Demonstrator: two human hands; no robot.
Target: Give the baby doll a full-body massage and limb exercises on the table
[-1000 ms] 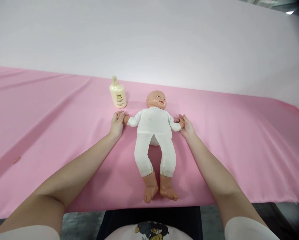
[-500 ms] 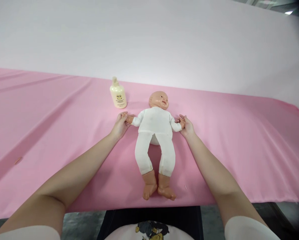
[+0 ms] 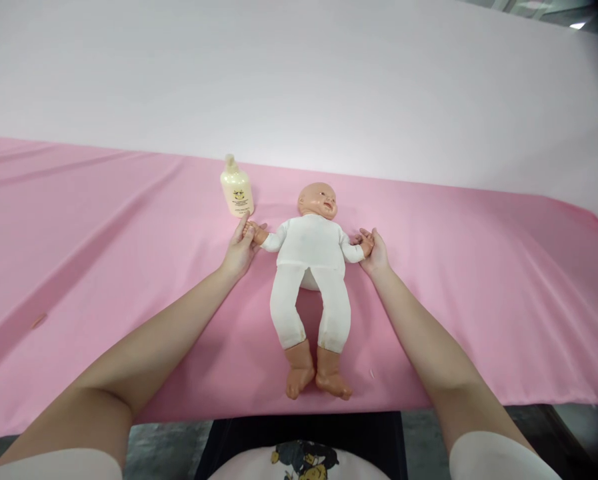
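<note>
A baby doll (image 3: 311, 243) in a white top and trousers lies on its back on the pink cloth, its feet toward me and its head turned to the right. My left hand (image 3: 241, 248) holds the doll's hand on the left side, fingers beneath it and thumb raised off it. On the other side, my right hand (image 3: 375, 253) cradles the doll's other hand, again with the thumb lifted. Parts of my fingers are hidden under the doll's hands. Just beyond my left hand stands a cream pump bottle (image 3: 237, 190) with a printed label.
Pink cloth (image 3: 479, 300) with soft folds covers the table, its front edge close to my body. Behind it rises a plain white surface (image 3: 299, 80). A small orange-brown piece (image 3: 39, 321) lies on the cloth at the far left.
My left thumb has lifted off the doll's hand and now points up toward the bottle. My right thumb has also risen slightly. The doll and bottle stay in place.
</note>
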